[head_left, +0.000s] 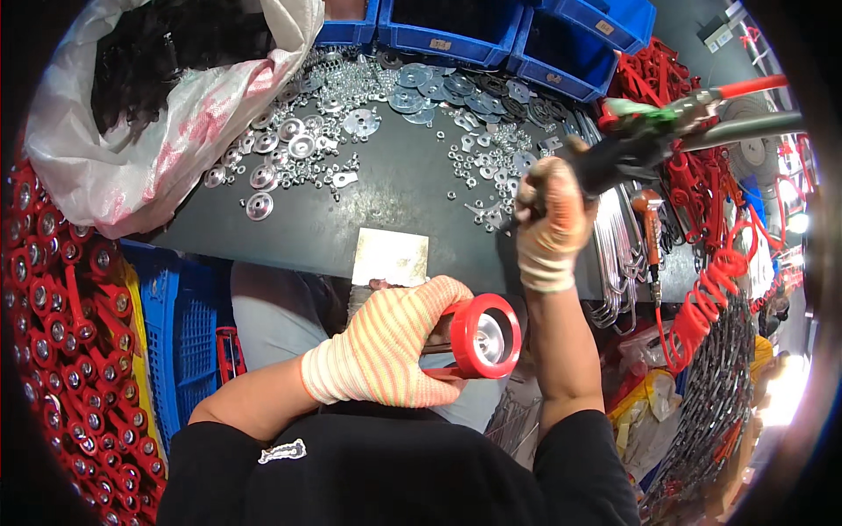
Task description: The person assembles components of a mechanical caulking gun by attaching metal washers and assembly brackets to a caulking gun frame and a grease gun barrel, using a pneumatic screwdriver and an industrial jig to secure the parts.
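My left hand (377,346), in a striped knit glove, is closed around a red ring-shaped part (514,329). Inside the ring's opening sits a shiny metal cup (488,340), turned toward the right. My right hand (554,223), gloved too, grips a black air tool (618,162) with a green patch and a metal hose fitting, raised over the bench's right side. Motion blurs this tool, and its working tip cannot be made out. Just beyond my left hand, a bare metal plate (392,254) lies at the bench's near edge.
Loose nuts, washers (412,92) and metal discs (260,206) cover the dark bench (307,245). Blue bins (452,39) line its back. A white sack (197,140) of black parts stands left, above many red parts (66,351). At right hang an orange tool (649,219) and a coiled red hose (702,298).
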### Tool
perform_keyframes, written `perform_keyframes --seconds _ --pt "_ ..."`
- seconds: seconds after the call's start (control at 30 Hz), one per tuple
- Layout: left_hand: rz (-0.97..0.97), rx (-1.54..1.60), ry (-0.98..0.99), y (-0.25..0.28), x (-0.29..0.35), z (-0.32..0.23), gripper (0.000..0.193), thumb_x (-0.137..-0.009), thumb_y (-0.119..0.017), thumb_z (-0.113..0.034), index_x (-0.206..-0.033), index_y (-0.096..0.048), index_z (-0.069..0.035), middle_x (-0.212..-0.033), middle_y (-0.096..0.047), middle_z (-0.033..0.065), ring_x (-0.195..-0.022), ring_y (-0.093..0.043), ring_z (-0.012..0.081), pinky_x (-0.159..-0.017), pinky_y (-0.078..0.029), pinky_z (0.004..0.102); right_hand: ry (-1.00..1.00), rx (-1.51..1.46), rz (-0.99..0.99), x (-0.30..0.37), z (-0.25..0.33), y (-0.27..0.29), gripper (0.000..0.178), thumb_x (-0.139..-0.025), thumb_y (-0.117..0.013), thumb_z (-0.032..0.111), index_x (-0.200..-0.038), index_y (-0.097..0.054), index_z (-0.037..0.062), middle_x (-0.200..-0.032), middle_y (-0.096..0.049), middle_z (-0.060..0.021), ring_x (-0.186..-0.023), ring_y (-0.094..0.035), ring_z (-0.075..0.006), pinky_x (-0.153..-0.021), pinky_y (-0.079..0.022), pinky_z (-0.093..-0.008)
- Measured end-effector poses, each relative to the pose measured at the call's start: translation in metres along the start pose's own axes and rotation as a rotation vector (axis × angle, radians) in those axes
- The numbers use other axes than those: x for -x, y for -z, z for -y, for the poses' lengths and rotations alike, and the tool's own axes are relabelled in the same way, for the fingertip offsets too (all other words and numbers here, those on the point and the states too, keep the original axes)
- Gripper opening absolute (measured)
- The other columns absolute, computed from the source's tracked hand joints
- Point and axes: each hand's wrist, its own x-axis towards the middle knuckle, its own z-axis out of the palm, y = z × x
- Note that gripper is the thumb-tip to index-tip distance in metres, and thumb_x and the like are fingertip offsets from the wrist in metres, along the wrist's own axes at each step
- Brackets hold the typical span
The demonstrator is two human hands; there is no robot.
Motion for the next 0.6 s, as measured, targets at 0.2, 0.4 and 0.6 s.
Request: perform_keyframes --seconds 0.2,0.4,0.6 --pt "0.003 0.042 0.043 0.000 -0.003 -0.005 0.052 -0.060 -0.075 -0.014 -0.105 -0.051 -0.003 -0.083 -0.064 0.0137 -0.075 -0.065 0.0303 -0.069 -0.049 0.0349 -0.061 -0.589 0.428 0.041 0.110 -0.021 0.057 -0.088 -0.060 0.040 -0.128 -0.044 0.0022 -0.069 -0.037 0.0024 -0.047 -0.036 -0.0057 -0.036 -0.035 -0.0195" --pt "-0.027 0.031 0.051 -0.005 0.002 -0.003 0.049 -0.058 -0.073 -0.011 -0.101 -0.053 -0.003 -0.076 -0.060 0.0092 -0.070 -0.058 0.0211 -0.067 -0.047 0.0323 -0.266 -0.450 0.408 0.077 0.102 -0.021 0.053 -0.080 -0.068 0.045 -0.123 -0.046 0.0235 -0.088 -0.054 -0.0022 -0.060 -0.050 -0.0150 -0.046 -0.038 -0.0274" --pt "0.199 -0.007 -0.036 0.011 0.018 -0.031 0.054 -0.057 -0.072 -0.021 -0.103 -0.052 -0.001 -0.076 -0.059 0.0193 -0.071 -0.060 0.0327 -0.067 -0.047 0.0388 -0.262 -0.629 0.352 0.070 0.130 -0.025 0.062 -0.088 -0.058 0.048 -0.125 -0.043 -0.0002 -0.072 -0.042 0.0011 -0.049 -0.038 -0.0064 -0.033 -0.026 -0.0209"
